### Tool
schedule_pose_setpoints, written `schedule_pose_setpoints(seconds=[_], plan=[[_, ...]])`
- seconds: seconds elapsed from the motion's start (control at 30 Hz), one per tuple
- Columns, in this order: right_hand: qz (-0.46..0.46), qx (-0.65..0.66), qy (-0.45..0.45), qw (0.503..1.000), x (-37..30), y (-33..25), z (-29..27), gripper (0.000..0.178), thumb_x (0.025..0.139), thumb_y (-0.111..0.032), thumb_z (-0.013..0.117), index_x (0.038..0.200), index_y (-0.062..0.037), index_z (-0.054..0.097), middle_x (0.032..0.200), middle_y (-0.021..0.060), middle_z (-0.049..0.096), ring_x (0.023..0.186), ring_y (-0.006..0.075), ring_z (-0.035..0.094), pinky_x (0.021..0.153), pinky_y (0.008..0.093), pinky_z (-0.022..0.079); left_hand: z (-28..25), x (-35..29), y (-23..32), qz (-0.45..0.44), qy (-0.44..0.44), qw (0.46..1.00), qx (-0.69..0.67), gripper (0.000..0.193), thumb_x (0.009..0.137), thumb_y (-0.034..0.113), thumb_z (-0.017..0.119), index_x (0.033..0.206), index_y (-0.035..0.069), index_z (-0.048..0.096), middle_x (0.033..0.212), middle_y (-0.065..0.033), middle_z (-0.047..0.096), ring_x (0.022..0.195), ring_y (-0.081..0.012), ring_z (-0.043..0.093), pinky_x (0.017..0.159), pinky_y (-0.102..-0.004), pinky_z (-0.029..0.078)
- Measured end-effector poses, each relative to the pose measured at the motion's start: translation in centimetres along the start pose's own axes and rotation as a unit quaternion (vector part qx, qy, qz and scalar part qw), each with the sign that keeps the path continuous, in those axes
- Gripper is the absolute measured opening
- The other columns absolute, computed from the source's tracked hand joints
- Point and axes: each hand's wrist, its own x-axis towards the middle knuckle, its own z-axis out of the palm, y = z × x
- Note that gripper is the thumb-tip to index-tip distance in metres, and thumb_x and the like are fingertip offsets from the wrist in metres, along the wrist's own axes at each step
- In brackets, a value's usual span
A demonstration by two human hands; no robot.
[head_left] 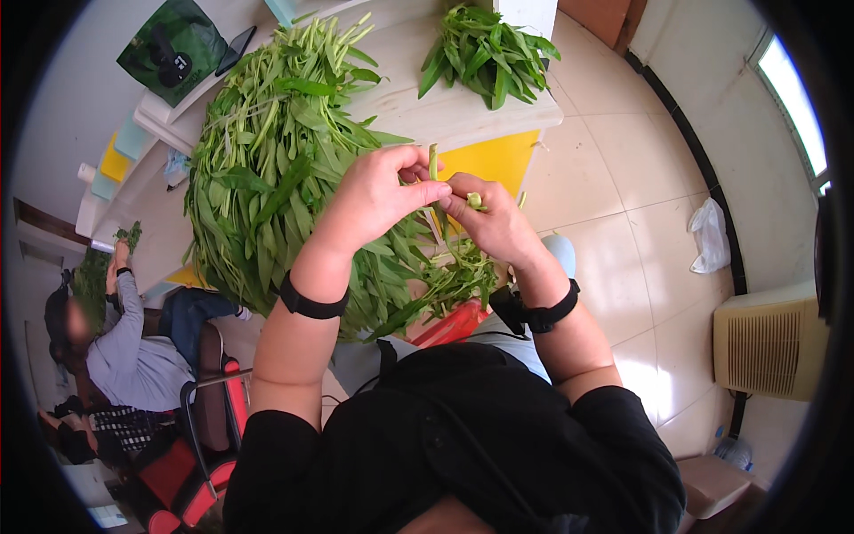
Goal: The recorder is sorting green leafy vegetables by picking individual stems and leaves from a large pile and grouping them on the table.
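My left hand is pinched round a short green vegetable stem, whose cut end points up. Close against it, my right hand is closed on a green stem with its pale end showing between the fingers. The greens look like water spinach. A big heap of these long-leaved greens spreads over the table and hangs off its edge to the left of my hands. Below my hands are loose trimmings over something red. A smaller leafy bunch lies on the far right tabletop.
The pale table has a yellow panel beneath. A green bag and a phone lie at the far left. Another person sits left, holding greens. On the right are a white plastic bag and an air conditioner.
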Motion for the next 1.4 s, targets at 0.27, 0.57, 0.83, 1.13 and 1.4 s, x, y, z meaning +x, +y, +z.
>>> schedule_pose_setpoints(seconds=[0.27,0.57,0.83,1.13,1.4], plan=[[-0.030,-0.041,0.023,0.998,0.2,0.4,0.4,0.016,0.090,-0.013,0.060,0.093,0.0026,0.062,0.079,0.0084,0.061,0.075,0.0151,0.056,0.072,0.0278,0.045,0.0,-0.5,-0.4,0.034,0.024,0.996,0.085,0.016,0.078,0.015,0.066,0.087,0.001,0.067,0.078,-0.0114,0.064,0.071,-0.0208,0.060,0.067,-0.0307,0.047],[-0.056,-0.041,0.047,0.996,0.6,0.8,0.8,0.014,0.084,-0.011,0.063,0.091,0.0012,0.064,0.082,0.0160,0.060,0.077,0.0328,0.060,0.070,0.0363,0.047,-0.6,-0.8,0.1,0.086,0.044,0.973,0.210,0.014,0.078,0.014,0.065,0.081,0.001,0.065,0.076,-0.0141,0.062,0.071,-0.0300,0.059,0.063,-0.0365,0.045],[-0.082,-0.087,0.050,0.992,0.7,0.6,0.8,0.010,0.082,-0.007,0.062,0.090,-0.0016,0.065,0.083,0.0149,0.059,0.078,0.0339,0.059,0.070,0.0381,0.047,-0.3,-1.4,-0.1,0.074,0.072,0.977,0.188,0.018,0.081,0.016,0.064,0.078,-0.001,0.064,0.070,-0.0140,0.061,0.065,-0.0299,0.058,0.060,-0.0368,0.044],[-0.088,-0.161,0.044,0.982,1.1,1.3,1.4,0.011,0.083,-0.005,0.062,0.093,-0.0010,0.064,0.087,0.0137,0.060,0.080,0.0304,0.060,0.071,0.0352,0.048,-1.0,-2.3,-1.0,-0.052,0.033,0.991,0.121,0.015,0.084,0.015,0.063,0.082,0.000,0.067,0.072,-0.0089,0.064,0.065,-0.0133,0.057,0.060,-0.0278,0.043],[-0.055,-0.111,0.099,0.987,1.5,4.5,1.1,0.010,0.083,-0.012,0.063,0.089,-0.0044,0.065,0.085,0.0140,0.059,0.077,0.0339,0.058,0.069,0.0386,0.047,-1.2,-3.2,-1.5,-0.076,-0.006,0.996,-0.050,0.010,0.084,0.008,0.064,0.083,-0.002,0.067,0.072,-0.0003,0.064,0.067,-0.0052,0.054,0.062,-0.0214,0.044]])
